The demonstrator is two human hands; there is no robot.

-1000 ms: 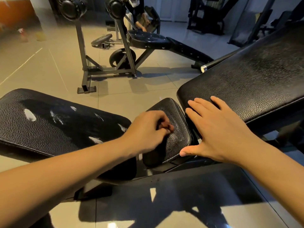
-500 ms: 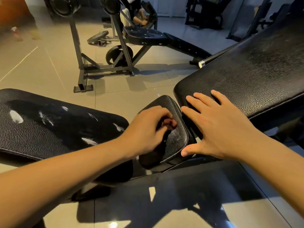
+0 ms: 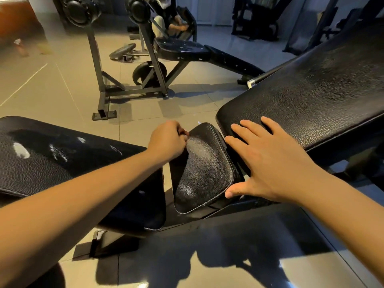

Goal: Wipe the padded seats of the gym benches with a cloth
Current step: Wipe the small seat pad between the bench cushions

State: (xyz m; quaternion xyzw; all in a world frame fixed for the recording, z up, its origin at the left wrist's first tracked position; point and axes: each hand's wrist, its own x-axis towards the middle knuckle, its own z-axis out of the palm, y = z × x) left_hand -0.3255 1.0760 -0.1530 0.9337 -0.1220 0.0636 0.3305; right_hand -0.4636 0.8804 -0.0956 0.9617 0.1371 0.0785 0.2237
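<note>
Your left hand point(image 3: 167, 140) sits clenched at the far left edge of the seat pad point(image 3: 204, 169); you cannot tell what it grips. The black pebbled pad shows pale streaks. Your right hand point(image 3: 268, 163) lies flat, fingers spread, on the backrest point(image 3: 311, 96).

The glossy tiled floor point(image 3: 62, 96) carries the left bench point(image 3: 52, 163), the centre bench point(image 3: 203, 169) at mid-frame, and the far bench point(image 3: 182, 48) at upper centre beside a weight plate point(image 3: 122, 51).

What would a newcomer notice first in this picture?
First the two bare hands in the centre: the left hand, fingers curled, at the far left edge of the small seat pad, and the right hand spread flat on the inclined backrest. Then the white scuffs on the left bench pad.
</note>
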